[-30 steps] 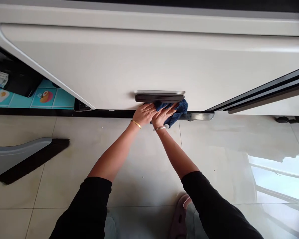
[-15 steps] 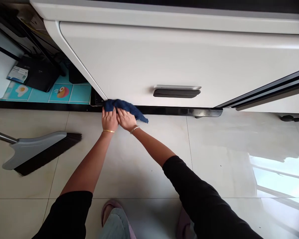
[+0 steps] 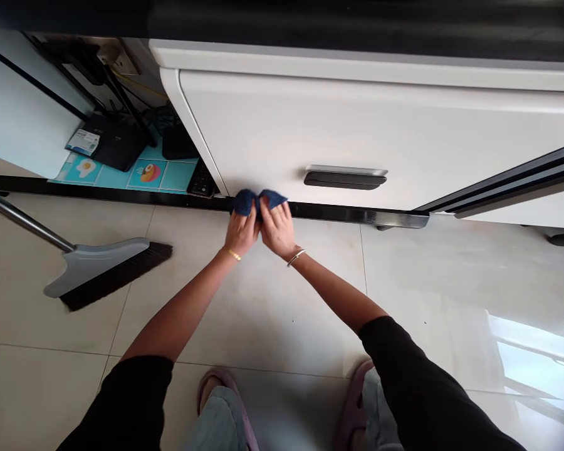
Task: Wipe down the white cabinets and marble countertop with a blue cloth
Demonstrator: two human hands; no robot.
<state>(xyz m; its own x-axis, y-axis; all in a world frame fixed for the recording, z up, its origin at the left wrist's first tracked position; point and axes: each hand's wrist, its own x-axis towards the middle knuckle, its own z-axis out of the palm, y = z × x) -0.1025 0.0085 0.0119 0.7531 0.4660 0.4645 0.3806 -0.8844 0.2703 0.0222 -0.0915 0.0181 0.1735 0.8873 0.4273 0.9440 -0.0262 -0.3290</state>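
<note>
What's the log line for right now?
left hand: touching blue cloth | right hand: touching same cloth | cloth: at bottom edge of white cabinet

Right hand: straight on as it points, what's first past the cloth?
Likely the white cabinet front, beyond the navy cloth at the right hand; depth's unclear, black base rail possible.

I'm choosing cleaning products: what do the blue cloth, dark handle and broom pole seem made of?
Blue cloth: matte textile, perhaps microfibre, judging by its soft folds. Dark handle: satin, plastic or coated metal; the even surface leaves it open. Broom pole: probably polished metal, given its silvery shine.
</note>
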